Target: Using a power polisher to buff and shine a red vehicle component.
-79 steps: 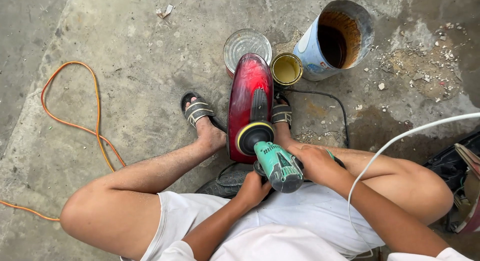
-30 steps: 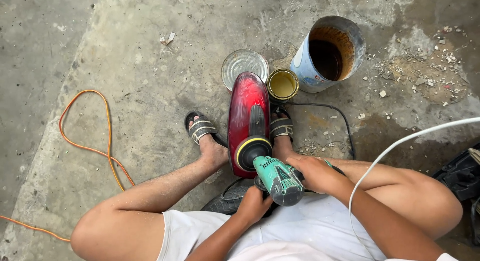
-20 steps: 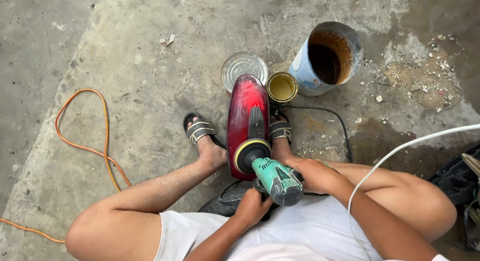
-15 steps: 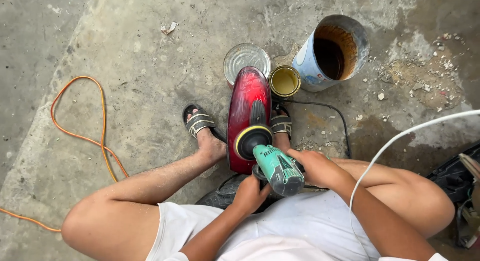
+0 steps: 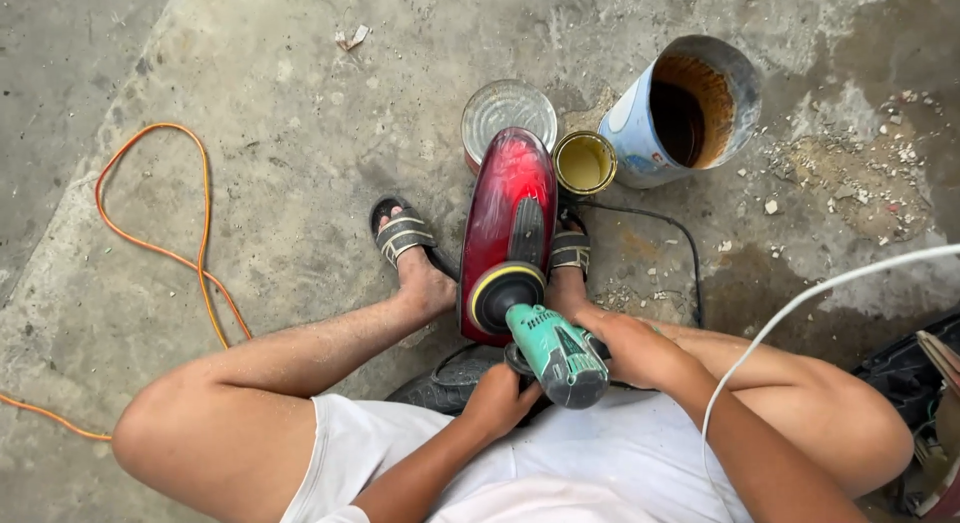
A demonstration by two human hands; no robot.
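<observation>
My right hand (image 5: 640, 348) and left hand (image 5: 500, 398) both gripped the green polisher (image 5: 555, 351), its pad on the red panel (image 5: 505, 218) ahead. Beyond it stood a small can (image 5: 584, 163) of yellowish paste and a rusty tin (image 5: 690, 108) tipped toward me.

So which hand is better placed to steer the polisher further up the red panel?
Probably the right hand: it grips the polisher body beside the pad on the red panel. The left hand sits lower at the rear.

The left hand (image 5: 497, 401) and the right hand (image 5: 632, 348) are curled shut between the bent knees, forearms converging.
</observation>
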